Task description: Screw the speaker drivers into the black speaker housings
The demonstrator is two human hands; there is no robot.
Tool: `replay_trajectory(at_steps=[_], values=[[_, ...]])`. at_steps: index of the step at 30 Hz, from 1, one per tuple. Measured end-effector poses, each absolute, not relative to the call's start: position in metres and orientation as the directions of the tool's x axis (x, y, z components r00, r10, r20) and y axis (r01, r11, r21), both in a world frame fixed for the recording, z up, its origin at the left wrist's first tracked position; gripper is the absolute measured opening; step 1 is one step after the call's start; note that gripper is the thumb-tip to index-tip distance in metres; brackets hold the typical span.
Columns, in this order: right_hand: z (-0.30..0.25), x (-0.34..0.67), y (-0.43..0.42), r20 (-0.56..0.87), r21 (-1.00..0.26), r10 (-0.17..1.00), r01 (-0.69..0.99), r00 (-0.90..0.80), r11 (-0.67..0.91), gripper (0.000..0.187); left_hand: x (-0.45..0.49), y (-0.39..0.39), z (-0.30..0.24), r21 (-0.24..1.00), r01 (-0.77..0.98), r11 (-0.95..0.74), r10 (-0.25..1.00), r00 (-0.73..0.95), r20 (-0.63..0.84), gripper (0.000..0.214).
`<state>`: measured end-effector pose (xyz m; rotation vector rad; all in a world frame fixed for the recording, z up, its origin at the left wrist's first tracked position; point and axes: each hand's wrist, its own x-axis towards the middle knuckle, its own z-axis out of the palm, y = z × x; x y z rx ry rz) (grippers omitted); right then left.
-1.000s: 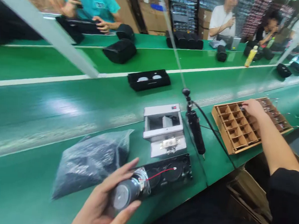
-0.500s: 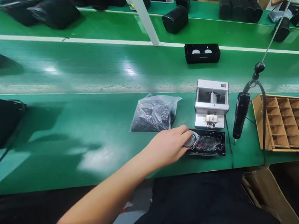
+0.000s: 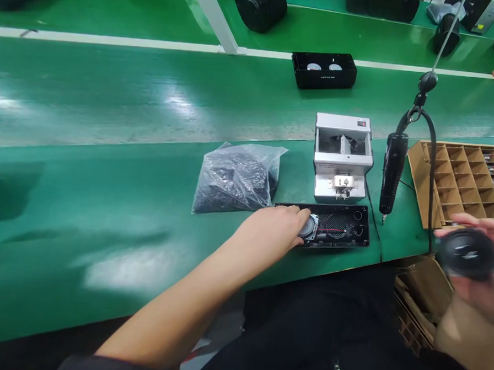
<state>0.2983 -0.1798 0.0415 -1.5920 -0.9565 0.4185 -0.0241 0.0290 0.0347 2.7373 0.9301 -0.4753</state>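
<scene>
My left hand (image 3: 275,228) is closed on a round silver-backed speaker driver (image 3: 310,227), pressed into the left part of a black speaker housing (image 3: 345,242) on the green bench. A red wire runs from that driver across the round grille to its right. At the right edge, my right hand (image 3: 479,291) grips a second speaker driver (image 3: 469,253), its black front facing me, blurred by motion. Just behind the housing stands a silver machine (image 3: 340,179) with a small metal fixture at its front.
A clear bag of black parts (image 3: 237,176) lies left of the machine. A black electric screwdriver (image 3: 392,170) hangs from a cord, beside a cardboard divider box (image 3: 458,182). Another black housing (image 3: 324,78) sits further back, near a white post (image 3: 216,18).
My right hand has come into view at the right with a speaker driver in it. My left hand stays at the housing, its driver now lower in it. The view has shifted.
</scene>
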Motion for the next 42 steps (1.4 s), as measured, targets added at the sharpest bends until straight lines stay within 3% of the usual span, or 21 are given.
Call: replay_trajectory(at_steps=[2, 4, 7, 9, 12, 16, 18, 20, 23, 25, 26, 29, 33, 38, 42], values=[[0.033, 0.256, -0.173, 0.234, -0.928, 0.851, 0.368, 0.470, 0.052, 0.055, -0.035, 0.021, 0.034, 0.236, 0.611, -0.756, 0.584, 0.791, -0.179, 0.034], [0.026, 0.229, -0.159, 0.265, -0.876, 0.926, 0.468, 0.269, 0.114, 0.066, -0.039, 0.006, 0.029, 0.510, 0.525, -0.682, 0.622, 0.782, 0.027, 0.047], [0.019, 0.210, -0.134, 0.388, -0.671, 0.921, 0.672, -0.042, 0.313, 0.075, -0.031, -0.023, 0.017, 0.864, 0.224, -0.452, 0.616, 0.779, 0.120, 0.083], [0.016, 0.203, -0.122, 0.473, -0.567, 0.871, 0.709, -0.137, 0.419, 0.074, -0.021, -0.038, 0.007, 0.944, 0.117, -0.308, 0.632, 0.767, 0.111, 0.081], [0.016, 0.199, -0.112, 0.518, -0.521, 0.834, 0.704, -0.188, 0.482, 0.067, -0.011, -0.043, -0.001, 0.993, 0.039, -0.113, 0.685, 0.727, 0.049, 0.061], [0.024, 0.203, -0.107, 0.410, -0.537, 0.859, 0.680, -0.306, 0.498, 0.051, -0.018, -0.029, 0.000, 0.992, 0.096, -0.086, 0.617, 0.786, -0.023, 0.070], [0.028, 0.212, -0.104, 0.352, -0.575, 0.888, 0.680, -0.296, 0.455, 0.044, -0.025, -0.017, 0.004, 0.970, 0.147, -0.195, 0.564, 0.825, -0.012, 0.083], [0.031, 0.225, -0.102, 0.338, -0.631, 0.921, 0.679, -0.194, 0.375, 0.042, -0.029, -0.004, 0.009, 0.887, 0.223, -0.404, 0.541, 0.840, 0.035, 0.073], [0.029, 0.245, -0.102, 0.345, -0.730, 0.938, 0.635, 0.021, 0.254, 0.045, -0.023, 0.011, 0.013, 0.508, 0.438, -0.742, 0.523, 0.852, 0.029, 0.023], [0.026, 0.253, -0.104, 0.313, -0.784, 0.946, 0.586, 0.089, 0.204, 0.046, -0.010, 0.016, 0.012, 0.268, 0.462, -0.845, 0.464, 0.884, -0.059, 0.015], [0.025, 0.254, -0.105, 0.286, -0.803, 0.954, 0.566, 0.093, 0.185, 0.046, -0.002, 0.016, 0.012, 0.213, 0.435, -0.875, 0.423, 0.900, -0.104, 0.016], [0.026, 0.250, -0.108, 0.204, -0.820, 0.978, 0.554, 0.045, 0.145, 0.046, 0.020, 0.017, 0.007, 0.200, 0.360, -0.911, 0.332, 0.930, -0.160, 0.018], [0.028, 0.239, -0.106, 0.188, -0.739, 0.982, 0.655, -0.022, 0.157, 0.053, 0.025, 0.023, 0.001, 0.253, 0.312, -0.916, 0.286, 0.949, -0.135, 0.016], [0.022, 0.229, -0.091, 0.200, -0.530, 0.959, 0.801, -0.203, 0.280, 0.043, -0.014, 0.031, -0.005, 0.287, 0.389, -0.875, 0.421, 0.905, 0.057, 0.016], [0.022, 0.221, -0.076, 0.057, -0.373, 0.918, 0.844, -0.393, 0.385, 0.036, -0.046, 0.031, -0.007, 0.322, 0.415, -0.851, 0.481, 0.862, 0.159, 0.030]])
